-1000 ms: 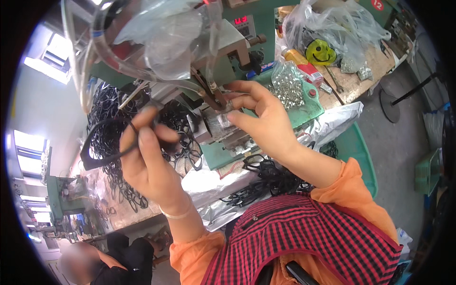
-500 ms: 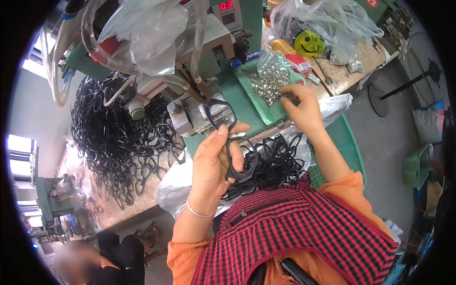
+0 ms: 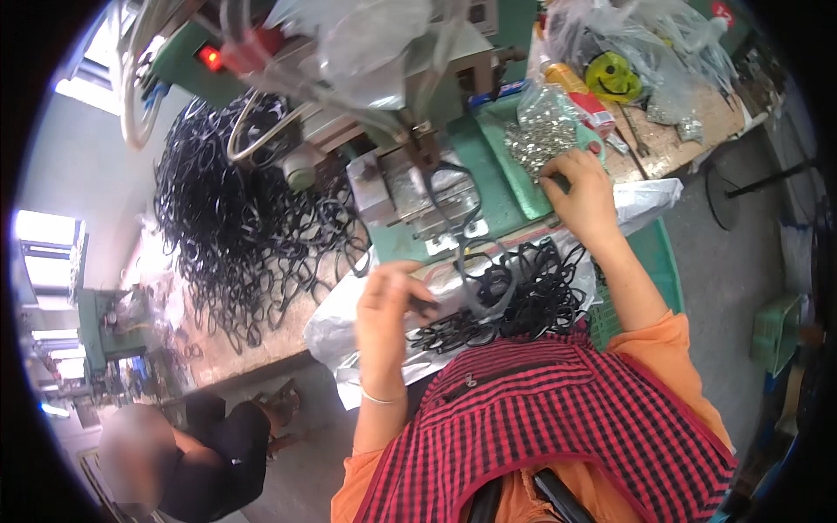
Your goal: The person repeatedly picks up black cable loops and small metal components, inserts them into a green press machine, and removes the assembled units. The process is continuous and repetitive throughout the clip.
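My left hand (image 3: 384, 318) is smeared by motion beside the pile of black looped straps (image 3: 545, 292) on my lap side of the bench; its grip is unclear. One black looped strap (image 3: 472, 209) hangs from the press's small metal block (image 3: 436, 196), its lower loop dangling to the right of that hand. At the green tray (image 3: 519, 187), my right hand (image 3: 586, 193) has its fingertips drawn together at the near edge of a heap of small shiny metal pieces (image 3: 536, 144). What they pinch, if anything, is hidden.
A large tangle of black straps (image 3: 227, 200) covers the bench at left, beside the green press. Right of the tray lie a yellow bottle (image 3: 565, 77), a wrench (image 3: 635, 131) and plastic bags (image 3: 671, 44). A seated person (image 3: 209, 453) is at lower left.
My left hand has come off the strap and moved down and left; the strap now hangs at the press. My right hand's fingertips have drawn together by the metal pieces. The whole view has shifted.
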`<state>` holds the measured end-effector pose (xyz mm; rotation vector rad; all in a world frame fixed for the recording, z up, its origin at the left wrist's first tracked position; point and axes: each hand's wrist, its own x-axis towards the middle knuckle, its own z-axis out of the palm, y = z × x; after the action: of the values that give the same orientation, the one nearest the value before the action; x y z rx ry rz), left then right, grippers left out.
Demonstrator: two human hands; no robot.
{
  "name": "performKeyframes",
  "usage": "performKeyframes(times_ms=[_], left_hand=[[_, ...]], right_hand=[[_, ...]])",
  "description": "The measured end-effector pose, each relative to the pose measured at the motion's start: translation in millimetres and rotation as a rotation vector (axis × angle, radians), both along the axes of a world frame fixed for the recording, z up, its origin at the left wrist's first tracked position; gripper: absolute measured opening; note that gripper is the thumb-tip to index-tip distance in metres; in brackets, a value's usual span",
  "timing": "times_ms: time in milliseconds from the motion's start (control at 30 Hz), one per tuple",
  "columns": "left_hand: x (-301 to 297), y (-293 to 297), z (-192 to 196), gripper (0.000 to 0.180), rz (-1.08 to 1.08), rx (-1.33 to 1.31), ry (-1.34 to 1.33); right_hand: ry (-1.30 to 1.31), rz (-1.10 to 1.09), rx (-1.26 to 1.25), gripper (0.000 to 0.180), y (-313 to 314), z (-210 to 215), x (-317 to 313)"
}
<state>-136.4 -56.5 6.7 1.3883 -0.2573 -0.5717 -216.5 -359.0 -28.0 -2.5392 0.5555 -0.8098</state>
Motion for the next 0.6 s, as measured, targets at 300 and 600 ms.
performKeyframes(times_ms=[300, 600], left_hand=[[115.9, 55.8, 12.6, 0.024, -0.155, 0.926, -1.586], [145.0, 47.2, 22.2, 0.018, 0.414, 0.273, -0.759]], right_hand=[[-0.228, 0.014, 0.045, 0.009, -0.2, 14.9, 14.1], [-0.17, -0.03, 0.23, 0.014, -10.3, 2.5, 11.7]])
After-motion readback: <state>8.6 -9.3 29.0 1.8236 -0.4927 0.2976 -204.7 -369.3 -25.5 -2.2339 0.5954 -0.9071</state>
